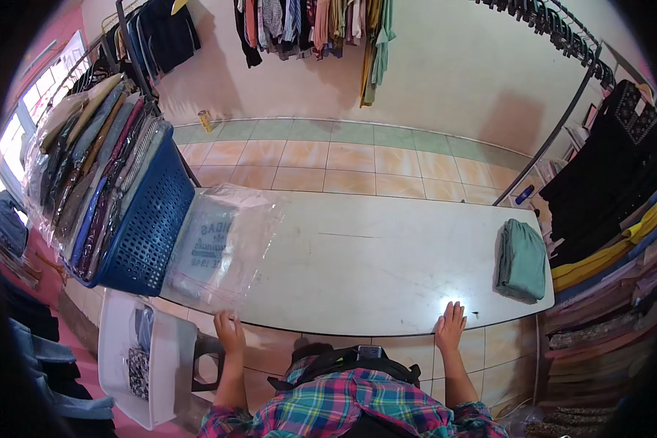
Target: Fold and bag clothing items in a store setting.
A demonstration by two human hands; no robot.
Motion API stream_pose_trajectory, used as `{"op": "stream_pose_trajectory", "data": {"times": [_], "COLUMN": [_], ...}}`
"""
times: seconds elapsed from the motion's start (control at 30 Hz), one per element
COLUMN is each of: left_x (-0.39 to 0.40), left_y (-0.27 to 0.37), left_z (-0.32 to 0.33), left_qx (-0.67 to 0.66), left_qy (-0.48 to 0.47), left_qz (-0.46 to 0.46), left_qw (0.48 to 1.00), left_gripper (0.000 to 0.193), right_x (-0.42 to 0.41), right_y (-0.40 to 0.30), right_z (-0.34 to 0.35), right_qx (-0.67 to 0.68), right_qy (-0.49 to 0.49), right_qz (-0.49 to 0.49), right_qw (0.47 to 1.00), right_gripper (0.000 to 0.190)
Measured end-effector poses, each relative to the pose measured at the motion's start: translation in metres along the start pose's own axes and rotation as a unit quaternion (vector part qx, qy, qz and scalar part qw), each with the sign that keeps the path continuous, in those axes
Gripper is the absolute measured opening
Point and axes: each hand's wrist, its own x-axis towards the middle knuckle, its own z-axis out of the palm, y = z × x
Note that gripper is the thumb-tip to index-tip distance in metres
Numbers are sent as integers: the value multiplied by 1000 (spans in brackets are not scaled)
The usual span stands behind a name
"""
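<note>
My left hand [230, 332] is at the front edge of a white table [361, 263], its fingers bent by the lower corner of a clear plastic bag [252, 230]. Whether it pinches the plastic is too small to tell. Printing shows through from under the bag. My right hand [450, 326] rests flat over the table's front edge, fingers extended and holding nothing. A folded green garment [522, 261] lies at the table's right end, up and to the right of that hand.
A blue perforated basket [148, 230], packed with plastic-wrapped folded clothes [104, 164], leans at the table's left end. Below it, a white plastic bin [169, 361] holds wrapped items. Clothes racks, including a metal post [553, 126], stand behind and right. Stacked fabrics [597, 339] fill the right side.
</note>
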Motion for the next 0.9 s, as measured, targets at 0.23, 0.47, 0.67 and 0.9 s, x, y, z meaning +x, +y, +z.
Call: {"op": "stream_pose_trajectory", "data": {"times": [0.23, 0.47, 0.67, 0.9], "left_x": [122, 121, 152, 189], "left_y": [-33, -71, -103, 14], "left_z": [28, 49, 58, 24], "left_qx": [-21, 85, -32, -163], "left_qy": [-211, -307, -344, -284], "left_qz": [100, 192, 168, 145], "left_qw": [972, 928, 923, 934], "left_gripper": [47, 50, 35, 28], "right_x": [-7, -19, -14, 10], "right_y": [-53, -93, -98, -135], "right_z": [15, 29, 24, 39], "right_qx": [10, 8, 32, 225], "right_qy": [-16, -18, -59, 89], "right_qz": [127, 158, 142, 67], "right_qw": [992, 987, 988, 968], "right_gripper": [52, 54, 68, 53]}}
